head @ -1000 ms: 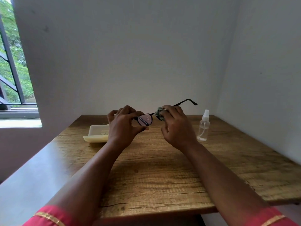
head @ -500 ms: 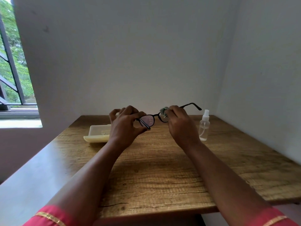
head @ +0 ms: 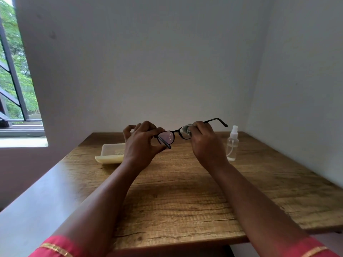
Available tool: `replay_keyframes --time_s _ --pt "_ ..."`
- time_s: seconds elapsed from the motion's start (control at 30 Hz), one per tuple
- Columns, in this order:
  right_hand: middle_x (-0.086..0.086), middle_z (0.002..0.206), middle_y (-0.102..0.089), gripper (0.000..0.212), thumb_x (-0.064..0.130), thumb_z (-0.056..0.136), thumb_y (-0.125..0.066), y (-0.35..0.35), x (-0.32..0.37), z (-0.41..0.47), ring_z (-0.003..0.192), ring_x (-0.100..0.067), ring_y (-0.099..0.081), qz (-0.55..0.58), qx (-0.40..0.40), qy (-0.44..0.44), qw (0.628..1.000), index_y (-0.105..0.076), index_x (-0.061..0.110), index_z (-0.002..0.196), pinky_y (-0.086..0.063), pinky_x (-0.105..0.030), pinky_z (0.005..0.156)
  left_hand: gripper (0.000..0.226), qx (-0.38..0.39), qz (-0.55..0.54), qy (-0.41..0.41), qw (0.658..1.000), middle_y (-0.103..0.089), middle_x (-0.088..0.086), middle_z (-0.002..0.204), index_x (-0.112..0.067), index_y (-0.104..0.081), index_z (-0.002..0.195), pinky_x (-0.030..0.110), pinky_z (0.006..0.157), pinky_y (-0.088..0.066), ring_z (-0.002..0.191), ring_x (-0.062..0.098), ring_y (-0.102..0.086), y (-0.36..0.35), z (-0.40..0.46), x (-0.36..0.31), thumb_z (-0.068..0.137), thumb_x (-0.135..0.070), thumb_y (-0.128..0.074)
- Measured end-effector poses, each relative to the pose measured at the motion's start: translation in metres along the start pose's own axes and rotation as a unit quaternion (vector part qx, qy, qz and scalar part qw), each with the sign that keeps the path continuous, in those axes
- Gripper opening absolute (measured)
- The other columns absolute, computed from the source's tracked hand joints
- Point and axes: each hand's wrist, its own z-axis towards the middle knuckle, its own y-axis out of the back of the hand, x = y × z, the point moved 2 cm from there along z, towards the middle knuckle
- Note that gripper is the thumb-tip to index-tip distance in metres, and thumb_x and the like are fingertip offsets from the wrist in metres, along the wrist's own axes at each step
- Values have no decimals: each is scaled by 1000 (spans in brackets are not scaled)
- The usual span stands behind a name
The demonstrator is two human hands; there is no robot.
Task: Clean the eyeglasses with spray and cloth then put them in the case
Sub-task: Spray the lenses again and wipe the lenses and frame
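Black-framed eyeglasses point(head: 169, 136) hang in the air above the wooden table point(head: 185, 191). My left hand point(head: 143, 143) pinches the frame at the left lens and hinge. My right hand point(head: 206, 143) pinches a small grey cloth point(head: 186, 129) against the right lens, whose temple arm sticks out to the right. A clear spray bottle point(head: 232, 143) stands upright on the table just right of my right hand. A pale yellow open case point(head: 110, 153) lies on the table behind my left hand, partly hidden by it.
White walls close the table at the back and right. A window with dark bars point(head: 13, 86) is at the left, above a grey ledge point(head: 27, 201) alongside the table.
Both hands and the glasses have risen slightly and shifted a little right. The right hand's cloth has moved on the right lens, and the left lens now shows more fully.
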Motion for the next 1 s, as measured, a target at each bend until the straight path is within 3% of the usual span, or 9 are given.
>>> replay_keyframes --time_s 0.17,0.4,0.53,0.83,0.9,1.0 --pt "-11 101 -63 15 1 87 -59 2 8 1 90 -25 -60 32 27 49 998 -66 2 100 -53 -33 69 46 -7 -4 -1 1000 -59 -6 100 -27 -72 107 31 90 -17 101 14 -52 1 -1 -1 65 -43 -82" --pt "-13 87 -63 13 7 83 -55 3 5 2 81 -28 -59 -30 14 28 999 -66 2 89 -50 -36 62 49 -8 -3 1 1000 -59 -6 101 -27 -71 109 29 89 -14 101 14 -52 1 -1 -1 63 -43 -83" --pt "-15 94 -63 15 -3 81 -61 0 0 2 84 -29 -60 -58 4 23 998 -65 0 96 -53 -36 67 50 2 -9 -2 1000 -58 -8 101 -27 -71 109 29 89 -14 102 13 -51 1 -1 -3 63 -45 -82" --pt "-10 110 -62 23 0 92 -56 13 29 3 93 -22 -58 87 -14 116 989 -61 4 114 -52 -30 70 50 -3 -6 4 1000 -60 -3 101 -22 -72 108 36 90 -24 101 19 -54 -2 0 -5 63 -40 -84" --pt "-9 111 -63 27 3 92 -54 9 34 2 94 -22 -59 68 1 127 990 -60 6 118 -52 -32 70 49 0 -9 1 1000 -60 -2 100 -20 -72 108 45 91 -33 100 21 -55 -2 -1 -6 64 -38 -84" --pt "-9 104 -65 26 7 90 -50 3 34 4 91 -24 -57 3 13 131 991 -65 6 111 -50 -36 73 44 1 -7 -8 1000 -60 -5 99 -25 -72 107 42 91 -29 100 17 -54 -2 -1 -6 68 -42 -81"
